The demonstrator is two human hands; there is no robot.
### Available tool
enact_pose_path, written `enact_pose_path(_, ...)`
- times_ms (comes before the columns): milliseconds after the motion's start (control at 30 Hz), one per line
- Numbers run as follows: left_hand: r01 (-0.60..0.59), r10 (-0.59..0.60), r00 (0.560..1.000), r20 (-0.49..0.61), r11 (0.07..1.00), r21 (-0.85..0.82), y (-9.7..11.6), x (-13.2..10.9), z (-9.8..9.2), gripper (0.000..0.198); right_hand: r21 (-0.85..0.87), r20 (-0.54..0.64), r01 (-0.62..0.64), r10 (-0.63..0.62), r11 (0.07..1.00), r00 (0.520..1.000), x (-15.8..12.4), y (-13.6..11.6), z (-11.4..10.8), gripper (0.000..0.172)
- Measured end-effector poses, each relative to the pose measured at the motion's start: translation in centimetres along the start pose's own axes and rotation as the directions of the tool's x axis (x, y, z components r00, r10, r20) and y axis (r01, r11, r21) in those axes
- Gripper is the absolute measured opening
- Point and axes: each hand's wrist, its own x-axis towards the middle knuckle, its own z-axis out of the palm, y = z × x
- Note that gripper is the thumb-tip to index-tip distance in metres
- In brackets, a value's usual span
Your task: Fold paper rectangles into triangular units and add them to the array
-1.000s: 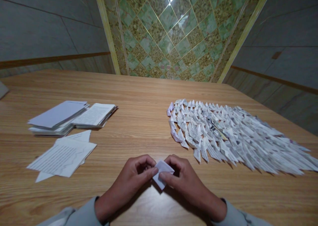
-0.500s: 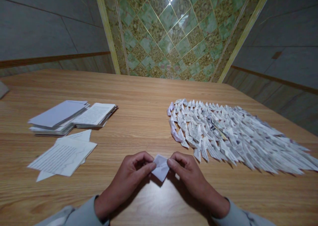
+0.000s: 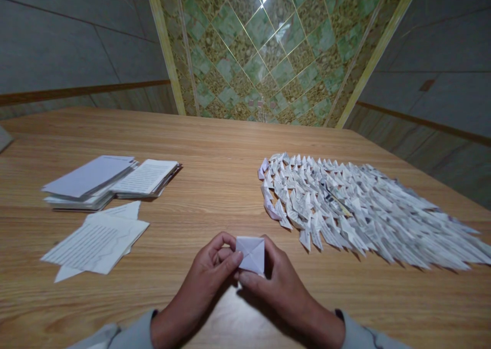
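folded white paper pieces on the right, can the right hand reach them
Probably yes: the right hand sits near the folded white paper pieces, with only wooden tabletop between, though it is holding a folded white paper square and may need to let go first.

A wood-grain table (image 3: 215,185) carries everything here. Toward the far left sit two low stacks of paper: a pile topped by a blank sheet (image 3: 88,176) and, touching it on the right, a printed stack (image 3: 146,178). Nearer, loose printed sheets (image 3: 95,244) lie overlapping. To the right spreads a dense mass of small folded paper pieces (image 3: 345,205), packed in overlapping rows.
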Motion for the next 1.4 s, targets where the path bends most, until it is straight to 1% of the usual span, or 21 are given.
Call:
enact_pose_path(67,0.014,-0.014,0.998,0.058,1.0,0.002,-0.3,-0.2,0.2,0.036,-0.048,-0.063,0.022,-0.025,0.999,0.998,-0.1,-0.1,0.1,0.026)
enact_pose_path(133,-0.005,0.0,0.996,0.085,0.999,0.053,-0.3,-0.3,0.2,0.034,-0.097,-0.078,0.08,-0.087,0.992,0.993,0.0,-0.3,-0.1,0.022)
enact_pose_path(200,-0.061,0.048,0.996,0.078,0.984,0.167,-0.2,-0.3,0.0,0.027,-0.148,-0.082,0.122,-0.135,0.981,0.988,0.2,-0.2,-0.4,0.015)
enact_pose_path(267,-0.145,0.138,0.989,0.046,0.923,0.356,-0.1,-0.2,-0.5,0.014,-0.257,-0.118,0.152,-0.187,0.955,0.975,0.4,0.0,-0.8,0.01)
enact_pose_path(300,-0.193,0.202,0.979,0.032,0.863,0.466,-0.1,-0.2,-0.8,0.015,-0.345,-0.139,0.176,-0.236,0.922,0.962,0.4,0.1,-1.0,0.013)
enact_pose_path(333,-0.248,0.279,0.96,0.035,0.782,0.571,-0.1,-0.2,-1.1,0.024,-0.448,-0.148,0.207,-0.3,0.87,0.942,0.5,0.3,-1.2,0.017)
enact_pose_path(367,-0.309,0.36,0.931,0.062,0.685,0.66,-0.1,-0.2,-1.3,0.033,-0.552,-0.135,0.242,-0.372,0.798,0.918,0.5,0.4,-1.4,0.019)
enact_pose_path(400,-0.374,0.435,0.893,0.114,0.578,0.726,-0.1,-0.3,-1.6,0.04,-0.645,-0.101,0.277,-0.438,0.713,0.893,0.5,0.6,-1.6,0.021)
enact_pose_path(467,-0.491,0.535,0.807,0.251,0.371,0.788,-0.1,-0.4,-1.8,0.043,-0.779,0.006,0.325,-0.512,0.536,0.859,0.5,0.7,-1.8,0.019)
enact_pose_path(500,-0.533,0.554,0.77,0.317,0.286,0.796,-0.1,-0.5,-1.8,0.04,-0.824,0.061,0.335,-0.517,0.457,0.854,0.5,0.7,-1.9,0.018)
enact_pose_path(533,-0.558,0.551,0.748,0.371,0.22,0.8,0.0,-0.5,-1.7,0.035,-0.859,0.105,0.337,-0.512,0.386,0.853,0.5,0.8,-1.9,0.017)
enact_pose_path(567,-0.568,0.53,0.742,0.411,0.171,0.805,0.1,-0.5,-1.6,0.028,-0.884,0.137,0.333,-0.501,0.327,0.855,0.4,0.8,-1.9,0.016)
enact_pose_path(600,-0.567,0.495,0.749,0.442,0.133,0.813,0.1,-0.5,-1.4,0.021,-0.902,0.16,0.327,-0.486,0.281,0.859,0.4,0.8,-1.8,0.016)
enact_pose_path(667,-0.549,0.4,0.782,0.478,0.077,0.833,0.3,-0.5,-1.1,0.011,-0.919,0.193,0.323,-0.455,0.226,0.869,0.4,1.0,-1.6,0.016)
enact_pose_path(767,-0.501,0.276,0.834,0.477,0.017,0.866,0.2,-0.3,-0.9,0.009,-0.926,0.216,0.316,-0.4,0.205,0.891,0.4,1.1,-1.5,0.014)
enact_pose_path(867,-0.463,0.213,0.863,0.458,-0.026,0.886,-0.2,-0.3,-1.1,0.007,-0.921,0.25,0.331,-0.34,0.205,0.907,0.5,0.8,-1.9,0.013)
enact_pose_path(933,-0.456,0.199,0.868,0.455,-0.046,0.889,-0.4,-0.3,-1.3,0.008,-0.901,0.295,0.364,-0.282,0.236,0.913,0.5,0.3,-2.4,0.013)
enact_pose_path(1033,-0.443,0.215,0.869,0.446,-0.067,0.894,-0.5,-0.2,-1.7,0.014,-0.86,0.331,0.386,-0.211,0.333,0.92,0.3,-0.4,-3.2,0.011)
enact_pose_path(1133,-0.44,0.231,0.867,0.441,-0.058,0.896,-0.2,-0.1,-1.9,0.015,-0.832,0.335,0.386,-0.192,0.4,0.922,0.2,-0.6,-3.7,0.011)
enact_pose_path(1300,-0.462,0.218,0.865,0.453,-0.011,0.887,0.1,-0.1,-1.6,0.006,-0.832,0.33,0.384,-0.198,0.401,0.923,0.2,-0.3,-3.7,0.011)
enact_pose_path(1400,-0.45,0.228,0.87,0.437,0.004,0.893,-0.1,0.0,-1.7,0.009,-0.837,0.334,0.386,-0.197,0.388,0.922,0.2,-0.4,-3.7,0.01)
